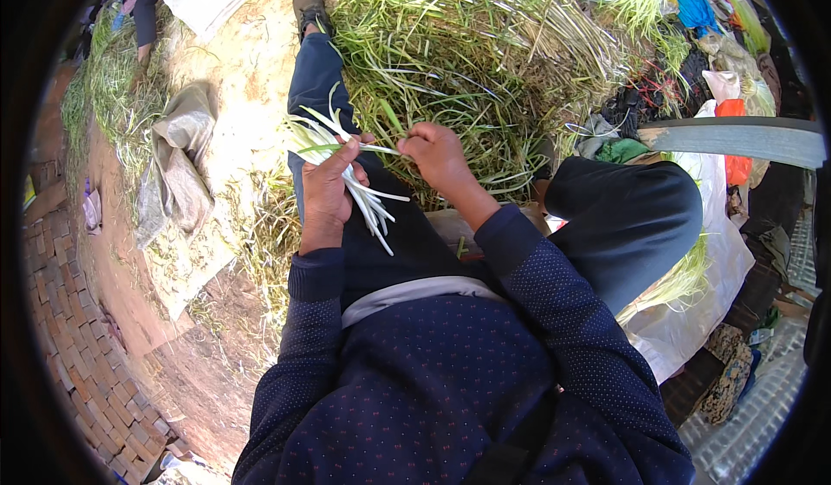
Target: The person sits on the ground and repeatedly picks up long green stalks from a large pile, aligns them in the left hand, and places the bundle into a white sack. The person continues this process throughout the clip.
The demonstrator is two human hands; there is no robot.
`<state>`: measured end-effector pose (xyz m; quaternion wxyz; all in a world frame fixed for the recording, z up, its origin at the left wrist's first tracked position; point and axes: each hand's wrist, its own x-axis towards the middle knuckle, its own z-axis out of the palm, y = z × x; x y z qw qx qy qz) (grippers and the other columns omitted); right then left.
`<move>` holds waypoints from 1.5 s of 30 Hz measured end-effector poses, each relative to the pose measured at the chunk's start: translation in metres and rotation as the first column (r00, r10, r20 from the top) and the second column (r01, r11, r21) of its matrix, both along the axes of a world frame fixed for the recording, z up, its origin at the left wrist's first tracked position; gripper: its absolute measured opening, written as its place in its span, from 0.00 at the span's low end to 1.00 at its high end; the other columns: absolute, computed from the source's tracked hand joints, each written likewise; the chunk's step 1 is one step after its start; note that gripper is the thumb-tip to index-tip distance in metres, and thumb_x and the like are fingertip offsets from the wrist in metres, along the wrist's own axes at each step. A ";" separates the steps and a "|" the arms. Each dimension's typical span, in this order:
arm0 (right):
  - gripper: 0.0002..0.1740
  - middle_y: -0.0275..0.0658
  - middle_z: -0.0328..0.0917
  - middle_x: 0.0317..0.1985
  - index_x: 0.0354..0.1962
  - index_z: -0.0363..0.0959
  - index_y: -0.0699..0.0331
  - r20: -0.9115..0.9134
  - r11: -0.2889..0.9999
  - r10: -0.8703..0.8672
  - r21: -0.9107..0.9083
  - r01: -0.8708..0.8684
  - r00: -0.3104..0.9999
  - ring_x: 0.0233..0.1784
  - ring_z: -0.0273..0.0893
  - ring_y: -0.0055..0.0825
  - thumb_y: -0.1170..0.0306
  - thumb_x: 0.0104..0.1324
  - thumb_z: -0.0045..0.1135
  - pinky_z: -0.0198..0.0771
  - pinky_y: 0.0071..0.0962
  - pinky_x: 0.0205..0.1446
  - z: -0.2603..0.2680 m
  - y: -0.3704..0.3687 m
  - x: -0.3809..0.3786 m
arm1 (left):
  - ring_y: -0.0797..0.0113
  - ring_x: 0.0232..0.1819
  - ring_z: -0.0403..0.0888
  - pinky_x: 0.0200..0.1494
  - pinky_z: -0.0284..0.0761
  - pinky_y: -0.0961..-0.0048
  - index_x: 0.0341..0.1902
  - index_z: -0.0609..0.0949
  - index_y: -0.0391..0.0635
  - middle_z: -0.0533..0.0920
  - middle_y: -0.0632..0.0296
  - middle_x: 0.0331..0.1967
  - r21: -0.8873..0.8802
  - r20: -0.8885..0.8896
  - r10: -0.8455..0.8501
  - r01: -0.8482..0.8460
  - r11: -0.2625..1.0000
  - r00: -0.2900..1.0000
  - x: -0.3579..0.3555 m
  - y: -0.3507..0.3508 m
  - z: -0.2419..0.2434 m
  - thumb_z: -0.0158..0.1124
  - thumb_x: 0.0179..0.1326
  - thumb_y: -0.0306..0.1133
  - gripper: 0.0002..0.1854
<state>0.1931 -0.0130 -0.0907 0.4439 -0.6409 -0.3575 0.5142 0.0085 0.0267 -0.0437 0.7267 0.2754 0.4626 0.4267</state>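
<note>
My left hand (331, 183) is closed around a bunch of pale white-and-green leafy stalks (371, 207), which look like blanched garlic chives. Their white ends hang over my lap, and the lighter leafy tips spread out past my thumb. My right hand (436, 157) pinches the end of one stalk, with a short green piece (391, 118) sticking up beside the fingers. That stalk runs across to the bunch in my left hand. Beyond both hands lies a large heap of green and straw-coloured leaves (454, 102).
A crumpled woven sack (185, 160) lies on the ground at left. Pale stalks (675, 283) rest on white plastic sheeting (714, 277) beside my right knee. A curved grey board (727, 139) juts in from the right. Another person (146, 11) is at far left. Brick paving (97, 355) borders the ground.
</note>
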 end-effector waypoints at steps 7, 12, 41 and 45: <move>0.14 0.48 0.78 0.23 0.26 0.80 0.70 0.368 0.983 -0.184 0.076 0.167 0.911 0.27 0.78 0.45 0.64 0.58 0.65 0.71 0.45 0.36 -0.048 -0.011 0.045 | 0.75 0.19 0.76 0.23 0.76 0.75 0.42 0.81 0.42 0.87 0.47 0.46 0.025 0.008 0.004 -0.004 1.000 1.000 -0.010 0.003 0.002 0.69 0.65 0.29 0.07; 0.14 0.53 0.84 0.33 0.29 0.82 0.65 0.308 0.859 -0.209 -0.396 0.325 0.928 0.34 0.80 0.55 0.61 0.61 0.65 0.73 0.50 0.44 -0.080 -0.028 0.108 | 0.74 0.18 0.76 0.21 0.76 0.75 0.42 0.80 0.43 0.87 0.44 0.45 0.075 0.045 0.035 -0.038 0.996 0.998 -0.028 0.009 0.011 0.68 0.64 0.27 0.06; 0.18 0.34 0.84 0.41 0.44 0.82 0.64 -0.492 0.762 0.576 0.035 -0.646 0.653 0.42 0.78 0.21 0.56 0.72 0.57 0.79 0.26 0.45 0.025 -0.001 0.027 | 0.75 0.20 0.77 0.25 0.78 0.76 0.50 0.82 0.36 0.85 0.41 0.50 0.001 0.103 -0.211 0.212 0.977 0.972 -0.015 0.014 0.015 0.66 0.61 0.24 0.14; 0.14 0.32 0.83 0.37 0.39 0.82 0.63 -0.481 0.871 0.445 0.034 -0.491 0.755 0.38 0.77 0.19 0.61 0.70 0.58 0.76 0.24 0.44 0.020 -0.001 0.026 | 0.78 0.20 0.77 0.24 0.77 0.78 0.53 0.81 0.34 0.87 0.45 0.48 0.015 0.032 -0.149 0.148 0.989 0.988 -0.006 0.010 0.009 0.66 0.66 0.29 0.15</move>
